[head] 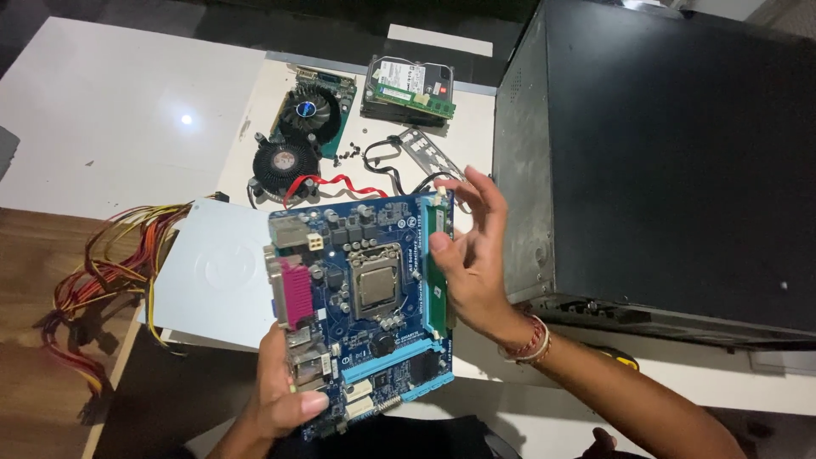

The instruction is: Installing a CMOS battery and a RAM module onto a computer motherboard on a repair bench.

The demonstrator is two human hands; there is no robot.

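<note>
- Over the white table (110, 119), beside the black PC case (671, 161): blue motherboard (365, 297) held up, tilted.
- Left hand (280, 395) clamped on its lower edge, thumb on top.
- Right hand (472, 255): thumb presses the green RAM stick (436, 280) at the slot, other fingers spread.
- Stick looks partly seated; CPU socket bare.
- Cooler fan (279, 161), graphics card (316, 106), hard drive (410, 85), power supply (217, 272) lie loose, not fitted.

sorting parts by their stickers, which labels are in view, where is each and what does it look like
Hard drive label: table's far side, white rectangle with dark print.
RAM stick sticker: atop that drive, small white strip on green.
Graphics card fan sticker: left of the drive, round, blue.
</note>
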